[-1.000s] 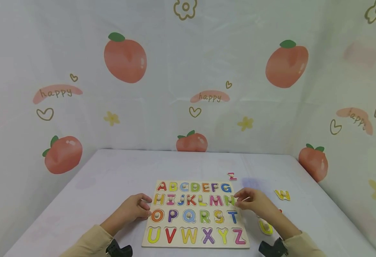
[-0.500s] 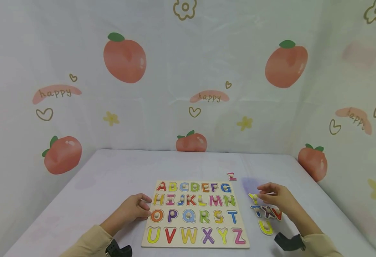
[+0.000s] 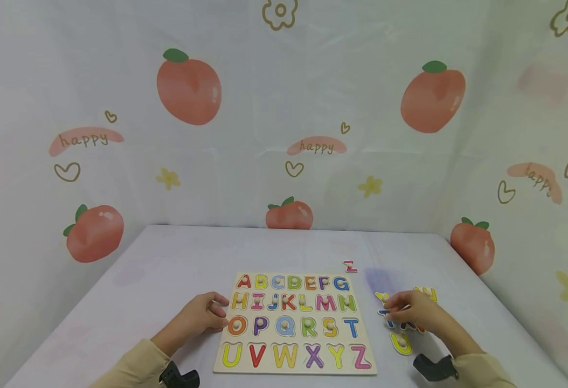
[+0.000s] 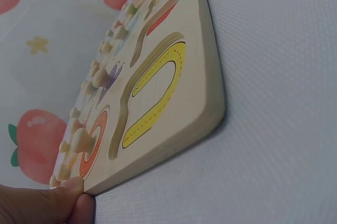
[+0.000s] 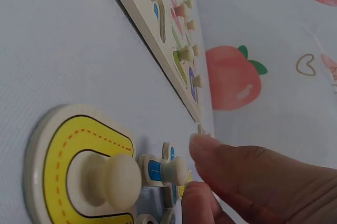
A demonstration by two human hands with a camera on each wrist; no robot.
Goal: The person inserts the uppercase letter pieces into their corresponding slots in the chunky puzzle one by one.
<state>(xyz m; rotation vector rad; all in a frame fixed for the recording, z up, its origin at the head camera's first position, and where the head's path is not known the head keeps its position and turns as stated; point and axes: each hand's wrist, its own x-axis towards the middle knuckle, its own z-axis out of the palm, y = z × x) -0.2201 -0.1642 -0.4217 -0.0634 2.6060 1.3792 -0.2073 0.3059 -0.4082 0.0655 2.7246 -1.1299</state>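
Observation:
A wooden alphabet puzzle board (image 3: 293,372) lies flat on the table, with knobbed letters in its upper rows; the T, U, V, W, X, Y and Z recesses hold no pieces. My left hand (image 3: 201,312) holds the board's left edge; in the left wrist view the thumb (image 4: 63,190) lies on it beside the O. My right hand (image 3: 417,310) hovers over the loose letters right of the board. In the right wrist view its thumb and finger are parted near the knob of the blue T piece (image 5: 154,170), apparently not gripping it. The yellow U piece (image 5: 52,166) lies nearer the camera.
Beside the right hand lie the yellow Y piece (image 3: 381,296) and the yellow W piece (image 3: 431,295), with purple X and red V pieces partly hidden under it. A pink Z piece (image 3: 350,267) sits behind the board's far right corner. A printed curtain (image 3: 245,178) hangs behind the table.
My right hand moved from the board's right edge by the N out to the loose letters, then slightly nearer over the T. The left hand stayed on the board's edge.

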